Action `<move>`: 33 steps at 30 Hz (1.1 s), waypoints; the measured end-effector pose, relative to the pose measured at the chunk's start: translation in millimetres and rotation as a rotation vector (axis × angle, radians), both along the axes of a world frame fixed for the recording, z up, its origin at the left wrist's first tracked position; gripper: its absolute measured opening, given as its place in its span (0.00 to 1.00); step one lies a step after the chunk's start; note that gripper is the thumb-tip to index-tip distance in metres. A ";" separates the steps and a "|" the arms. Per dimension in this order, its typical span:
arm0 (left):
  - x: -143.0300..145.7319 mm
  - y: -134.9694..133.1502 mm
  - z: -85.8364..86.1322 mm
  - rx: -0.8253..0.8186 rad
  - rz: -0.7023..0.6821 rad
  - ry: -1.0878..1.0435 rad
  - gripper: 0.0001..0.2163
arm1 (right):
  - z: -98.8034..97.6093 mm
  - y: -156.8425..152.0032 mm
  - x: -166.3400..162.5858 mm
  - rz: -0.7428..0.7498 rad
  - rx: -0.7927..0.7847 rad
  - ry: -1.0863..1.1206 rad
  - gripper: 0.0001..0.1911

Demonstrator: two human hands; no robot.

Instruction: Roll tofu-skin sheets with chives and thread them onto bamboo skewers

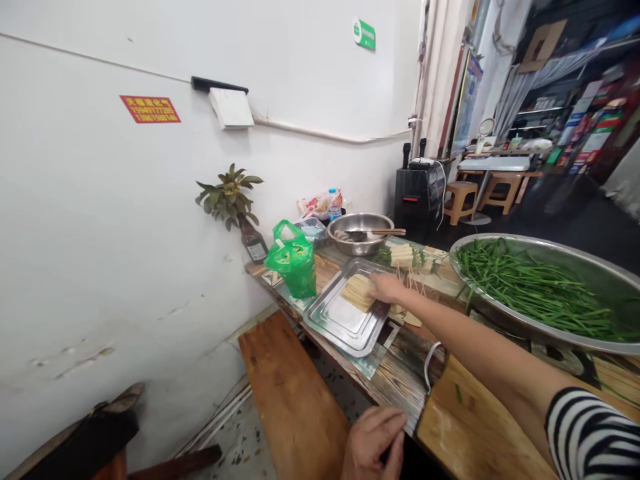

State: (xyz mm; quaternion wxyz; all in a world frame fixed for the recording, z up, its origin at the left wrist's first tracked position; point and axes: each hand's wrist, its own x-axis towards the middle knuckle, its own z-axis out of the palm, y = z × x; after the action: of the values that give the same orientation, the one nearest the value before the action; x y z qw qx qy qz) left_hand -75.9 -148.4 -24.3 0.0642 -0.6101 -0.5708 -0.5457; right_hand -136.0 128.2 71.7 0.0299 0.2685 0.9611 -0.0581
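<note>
My right hand (386, 288) reaches far forward over a steel tray (340, 320) on the wooden table (400, 373). Its fingers curl over a bundle of pale skewered strips (357, 292) lying at the tray's far end. More skewered bundles (407, 257) lie just beyond the tray. My left hand (375, 441) is low at the near table edge, fingers curled together; what they grip is hidden.
A wide steel basin of green stalks (540, 287) fills the right. A steel bowl with a ladle (360, 233), a green plastic bag (295, 263) and a bottle holding a plant (253, 243) stand by the wall. A wooden bench (290, 393) runs below the table.
</note>
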 end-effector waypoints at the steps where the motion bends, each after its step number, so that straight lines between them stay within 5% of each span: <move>1: -1.7 -1.8 1.5 -0.007 -0.001 0.003 0.13 | 2.6 -2.2 -0.3 0.001 -0.008 -0.002 0.26; 6: -10.1 -7.8 7.4 -0.040 0.016 -0.002 0.13 | 10.5 -19.6 -6.9 -0.035 -0.030 -0.016 0.23; 18: -17.5 -15.2 -4.6 -0.103 -0.012 -0.029 0.13 | -4.6 -18.9 -29.7 0.028 0.010 -0.135 0.15; 25: -13.4 -14.3 -2.5 -0.063 0.003 -0.063 0.11 | -9.9 -14.4 -28.3 -0.073 -0.030 -0.024 0.16; 28: -15.7 -15.2 -0.2 -0.066 0.008 -0.068 0.12 | 2.5 -7.4 -24.1 -0.124 -0.077 0.069 0.16; 33: -17.7 -15.8 1.3 -0.038 0.056 -0.106 0.11 | 52.3 15.1 -11.6 -0.237 -0.156 0.311 0.16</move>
State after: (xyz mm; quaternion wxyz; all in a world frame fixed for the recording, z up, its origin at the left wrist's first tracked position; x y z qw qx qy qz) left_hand -93.5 -164.2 -23.0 0.0375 -0.5655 -0.6004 -0.5643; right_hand -147.7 143.3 123.9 -0.1053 0.3642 0.9084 -0.1763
